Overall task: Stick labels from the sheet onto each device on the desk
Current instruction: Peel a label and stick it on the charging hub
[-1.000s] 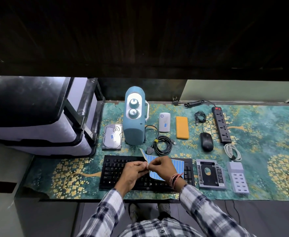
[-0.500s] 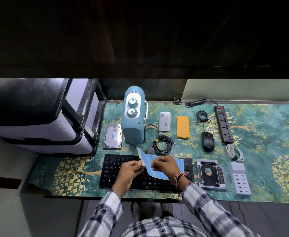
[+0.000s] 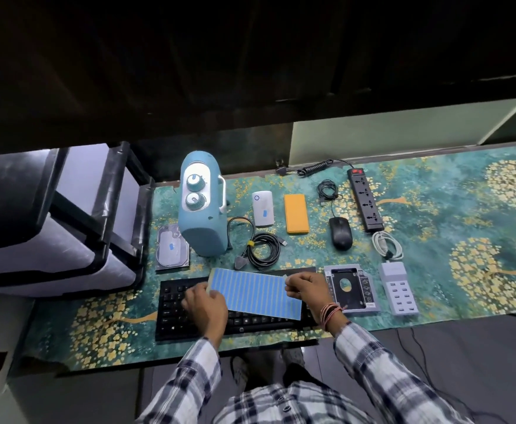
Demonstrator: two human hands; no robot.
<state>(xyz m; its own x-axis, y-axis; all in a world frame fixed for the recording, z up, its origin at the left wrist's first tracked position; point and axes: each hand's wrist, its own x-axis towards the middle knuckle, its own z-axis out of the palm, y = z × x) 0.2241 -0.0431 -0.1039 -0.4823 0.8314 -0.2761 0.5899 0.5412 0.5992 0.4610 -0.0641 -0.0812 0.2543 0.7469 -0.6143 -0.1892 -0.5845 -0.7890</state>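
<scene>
1. Label sheet (image 3: pixel 255 293): blue strips on pale backing, held flat over the black keyboard (image 3: pixel 189 313), covering its middle keys.
2. Left hand (image 3: pixel 206 304): fingers curled at the sheet's left edge, gripping it there.
3. Right hand (image 3: pixel 307 289): thumb and fingers pinching the sheet's upper right corner (whether a single label is being lifted there is too small to tell).
4. Already labelled, judging by small blue patches: hard drive (image 3: pixel 172 249), white power bank (image 3: pixel 263 208).
5. No patch visible: blue speaker (image 3: pixel 201 209), orange power bank (image 3: pixel 296 213), mouse (image 3: pixel 340 233), power strip (image 3: pixel 365 201), drive caddy (image 3: pixel 352 289), USB charging hub (image 3: pixel 396 287), keyboard.
6. Risks: a peeled strip may fold onto itself or cling to a fingertip; the sheet, held only at its edges, may sag or curl; the coiled black cable (image 3: pixel 261 250) lies just beyond and could be snagged when reaching toward the back row.
</scene>
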